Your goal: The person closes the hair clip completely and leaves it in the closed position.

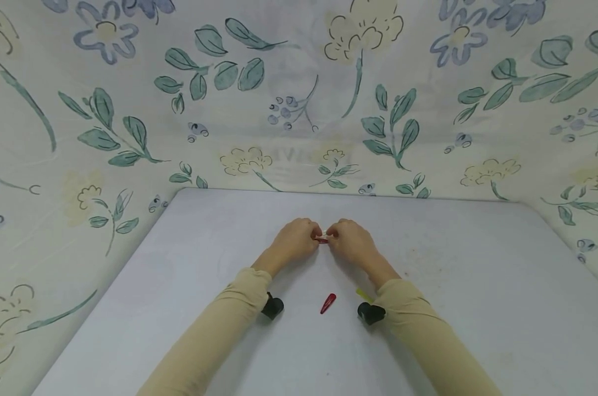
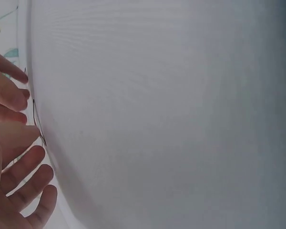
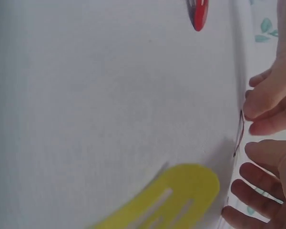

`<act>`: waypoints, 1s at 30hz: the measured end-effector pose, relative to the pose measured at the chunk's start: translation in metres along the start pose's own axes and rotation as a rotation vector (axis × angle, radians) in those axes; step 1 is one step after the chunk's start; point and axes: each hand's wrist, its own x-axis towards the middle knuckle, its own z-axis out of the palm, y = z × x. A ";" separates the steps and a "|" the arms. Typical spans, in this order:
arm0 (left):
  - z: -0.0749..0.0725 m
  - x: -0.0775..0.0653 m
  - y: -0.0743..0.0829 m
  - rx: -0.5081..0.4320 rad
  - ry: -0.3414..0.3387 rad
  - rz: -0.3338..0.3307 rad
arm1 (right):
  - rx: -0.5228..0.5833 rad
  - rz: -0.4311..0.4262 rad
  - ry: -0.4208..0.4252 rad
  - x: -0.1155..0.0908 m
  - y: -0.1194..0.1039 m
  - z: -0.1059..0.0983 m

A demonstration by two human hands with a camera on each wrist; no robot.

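Observation:
Close together near the far middle of the table, my left hand (image 1: 299,239) and right hand (image 1: 352,242) meet over a small red hair clip (image 1: 322,240). Thumb and a mostly hidden forefinger of the left hand pinch one end of it. The right hand's fingertips are at the other end in the same pinch, its remaining fingers spread loosely. Edge-on, the clip (image 3: 240,131) is a thin line between the hands in the right wrist view. A pale sliver shows between the fingertips in the head view; its kind cannot be told.
A second red hair clip (image 1: 328,303) lies on the white table (image 1: 299,352) between the forearms. Beside the right wrist is a yellow hair clip (image 3: 181,191). Dark cameras (image 1: 371,313) sit at both wrists. Behind the table hangs a floral cloth (image 1: 299,148).

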 end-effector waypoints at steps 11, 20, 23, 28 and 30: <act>-0.004 -0.006 0.004 -0.088 0.025 0.025 | 0.153 0.022 0.030 -0.015 0.022 -0.014; -0.003 -0.008 0.022 -0.215 -0.014 0.182 | 0.319 -0.062 0.200 -0.044 0.051 -0.029; -0.005 -0.006 0.034 -0.249 -0.061 0.210 | 0.325 -0.056 0.225 -0.054 0.060 -0.034; -0.005 -0.004 0.051 -0.292 -0.143 0.228 | 0.336 -0.043 0.239 -0.072 0.075 -0.036; -0.004 -0.003 0.055 -0.290 -0.159 0.237 | 0.340 -0.039 0.240 -0.080 0.079 -0.035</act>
